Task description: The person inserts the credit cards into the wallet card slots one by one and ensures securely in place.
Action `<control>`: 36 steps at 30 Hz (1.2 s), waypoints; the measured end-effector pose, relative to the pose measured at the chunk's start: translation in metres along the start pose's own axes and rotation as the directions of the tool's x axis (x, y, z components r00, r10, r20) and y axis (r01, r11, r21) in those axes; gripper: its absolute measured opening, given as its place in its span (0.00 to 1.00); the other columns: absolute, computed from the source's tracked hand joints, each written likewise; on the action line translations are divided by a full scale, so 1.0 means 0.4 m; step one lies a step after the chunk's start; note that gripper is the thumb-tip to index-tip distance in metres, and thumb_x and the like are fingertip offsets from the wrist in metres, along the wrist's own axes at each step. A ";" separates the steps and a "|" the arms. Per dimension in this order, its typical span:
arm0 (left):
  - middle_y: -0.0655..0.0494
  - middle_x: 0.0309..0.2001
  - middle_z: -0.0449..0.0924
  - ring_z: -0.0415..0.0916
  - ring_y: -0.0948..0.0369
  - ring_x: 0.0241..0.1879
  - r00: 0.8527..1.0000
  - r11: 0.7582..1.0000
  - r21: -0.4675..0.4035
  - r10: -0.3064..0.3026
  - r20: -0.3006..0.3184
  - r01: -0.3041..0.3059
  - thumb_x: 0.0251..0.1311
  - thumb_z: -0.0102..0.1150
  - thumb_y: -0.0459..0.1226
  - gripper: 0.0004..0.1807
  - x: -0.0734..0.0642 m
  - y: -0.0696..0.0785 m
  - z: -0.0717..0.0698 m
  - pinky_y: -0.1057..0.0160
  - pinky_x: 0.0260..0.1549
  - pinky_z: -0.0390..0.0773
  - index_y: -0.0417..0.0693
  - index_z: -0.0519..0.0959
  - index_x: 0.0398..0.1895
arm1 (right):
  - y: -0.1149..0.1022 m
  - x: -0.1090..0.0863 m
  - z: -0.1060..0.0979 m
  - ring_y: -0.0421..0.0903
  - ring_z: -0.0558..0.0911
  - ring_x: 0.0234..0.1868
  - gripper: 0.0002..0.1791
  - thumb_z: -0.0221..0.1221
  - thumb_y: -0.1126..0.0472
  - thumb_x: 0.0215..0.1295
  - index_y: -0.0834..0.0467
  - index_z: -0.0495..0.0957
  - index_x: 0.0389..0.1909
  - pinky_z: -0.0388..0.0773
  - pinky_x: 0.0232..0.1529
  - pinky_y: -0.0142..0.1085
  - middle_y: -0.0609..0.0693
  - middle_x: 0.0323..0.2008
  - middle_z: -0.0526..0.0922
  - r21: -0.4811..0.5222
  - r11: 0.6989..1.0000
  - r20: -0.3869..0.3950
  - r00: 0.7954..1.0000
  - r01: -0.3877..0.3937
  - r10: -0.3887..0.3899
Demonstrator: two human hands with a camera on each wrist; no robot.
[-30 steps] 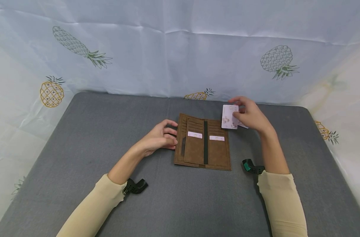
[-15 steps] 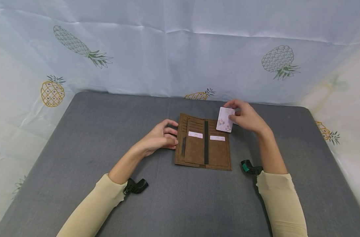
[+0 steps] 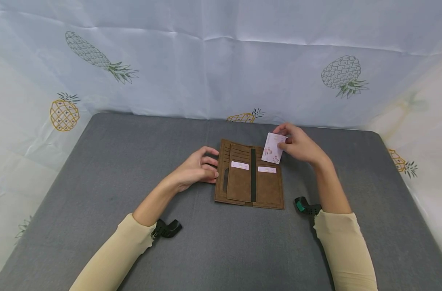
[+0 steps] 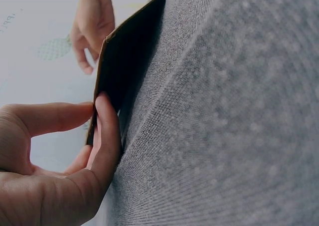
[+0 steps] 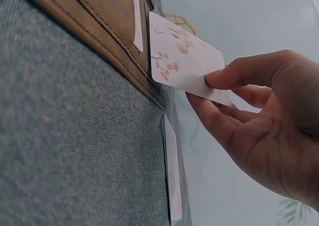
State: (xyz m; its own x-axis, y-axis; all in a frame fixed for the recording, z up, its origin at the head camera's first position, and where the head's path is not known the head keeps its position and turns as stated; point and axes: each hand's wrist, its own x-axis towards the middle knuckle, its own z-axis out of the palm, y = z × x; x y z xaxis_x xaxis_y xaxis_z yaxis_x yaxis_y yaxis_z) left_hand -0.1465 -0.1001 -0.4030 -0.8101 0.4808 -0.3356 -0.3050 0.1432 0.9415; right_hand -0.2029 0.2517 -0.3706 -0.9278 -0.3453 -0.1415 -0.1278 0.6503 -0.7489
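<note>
A brown leather wallet (image 3: 239, 188) lies unfolded on the grey table, with a dark strip down its middle. One pale card (image 3: 240, 165) sticks out of a slot on its left panel, another card (image 3: 266, 169) from the right panel. My left hand (image 3: 193, 171) pinches the wallet's left edge between thumb and fingers; the left wrist view shows that edge raised off the cloth. Between thumb and fingers, my right hand (image 3: 302, 146) holds a pale pink card (image 5: 184, 56) with a flower print and "VIP" lettering. Its lower edge overlaps the upper slots of the right panel.
In the right wrist view a further pale card or stack of cards (image 5: 172, 171) lies on the table beyond the wallet; the right hand hides it in the head view. A white curtain (image 3: 170, 72) with pineapple prints hangs along the table's back edge.
The right hand has moved left and slightly down with the card, from beside the wallet's upper right corner to over its right panel's slots. The left hand stays at the wallet's edge.
</note>
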 end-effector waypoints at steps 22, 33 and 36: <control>0.42 0.60 0.74 0.83 0.59 0.43 1.000 1.000 0.009 0.003 0.001 -0.003 0.65 0.63 0.20 0.40 0.002 -0.001 -0.001 0.55 0.46 0.93 0.43 0.60 0.78 | -0.005 0.002 0.017 0.50 0.78 0.38 0.21 0.56 0.72 0.77 0.70 0.67 0.68 0.70 0.33 0.33 0.67 0.54 0.77 -0.031 0.999 0.048 0.999 0.019 -0.018; 0.41 0.60 0.74 0.83 0.58 0.44 1.000 1.000 0.010 0.002 -0.001 -0.002 0.65 0.63 0.21 0.40 0.002 -0.001 -0.001 0.54 0.47 0.93 0.44 0.61 0.78 | -0.009 0.001 0.016 0.50 0.78 0.40 0.21 0.55 0.72 0.78 0.70 0.67 0.67 0.72 0.35 0.33 0.67 0.53 0.78 -0.027 1.000 0.082 0.997 0.006 -0.004; 0.41 0.60 0.74 0.83 0.58 0.44 1.000 1.000 0.009 0.000 -0.002 0.000 0.65 0.64 0.21 0.40 0.002 -0.001 -0.001 0.54 0.47 0.93 0.44 0.61 0.78 | -0.007 0.003 0.017 0.51 0.80 0.41 0.21 0.55 0.72 0.78 0.69 0.67 0.68 0.74 0.37 0.34 0.67 0.53 0.78 -0.023 1.000 0.102 0.995 -0.006 0.008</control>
State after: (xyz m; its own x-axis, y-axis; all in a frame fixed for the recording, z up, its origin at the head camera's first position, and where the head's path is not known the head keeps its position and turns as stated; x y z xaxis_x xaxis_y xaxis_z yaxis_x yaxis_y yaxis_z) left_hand -0.1473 -0.1000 -0.4035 -0.8109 0.4793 -0.3358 -0.3009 0.1508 0.9417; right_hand -0.2013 0.2448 -0.3732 -0.8882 -0.4071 -0.2130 -0.1305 0.6680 -0.7326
